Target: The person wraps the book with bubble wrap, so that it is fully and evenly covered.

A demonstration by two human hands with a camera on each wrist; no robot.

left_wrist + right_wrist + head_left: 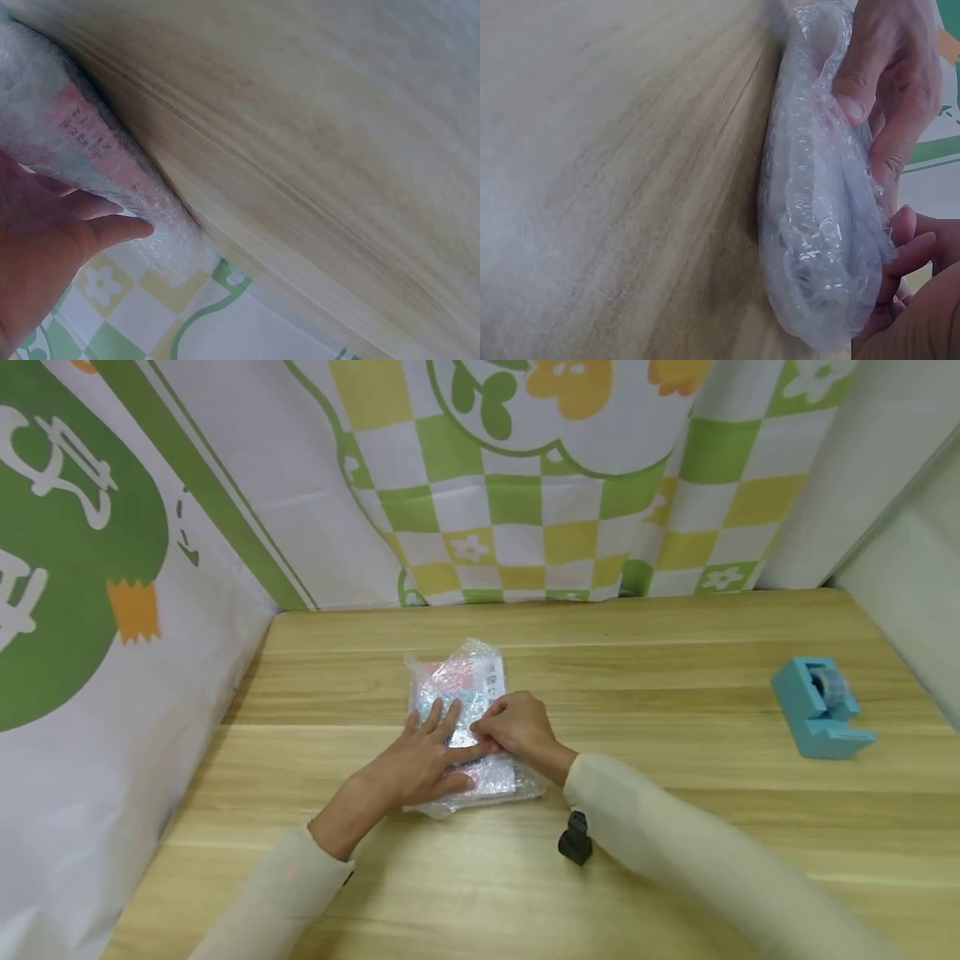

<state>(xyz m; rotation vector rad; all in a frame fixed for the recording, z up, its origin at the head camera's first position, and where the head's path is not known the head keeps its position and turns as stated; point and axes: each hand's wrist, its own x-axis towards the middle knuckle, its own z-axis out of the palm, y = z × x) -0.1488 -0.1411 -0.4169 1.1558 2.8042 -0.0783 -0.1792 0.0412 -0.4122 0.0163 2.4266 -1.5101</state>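
Note:
A book (492, 681) with pink and blue on its cover lies flat on the table inside clear bubble wrap (468, 652). My left hand (416, 764) rests on top of the package with its fingers spread. Beside it, my right hand (521, 727) has curled fingers and pinches the wrap near the book's middle. In the right wrist view, the right hand's fingertips (919, 251) are at the wrap's edge, while the left hand (896, 82) presses from above. The left wrist view has the left hand (45, 232) against the crinkled wrap (30, 97).
A blue tape dispenser (821, 710) with a roll of clear tape stands at the right of the wooden table (675, 677). Close to the right sleeve lies a small black object (575, 839). A checkered cloth (517, 518) hangs behind the table's far edge.

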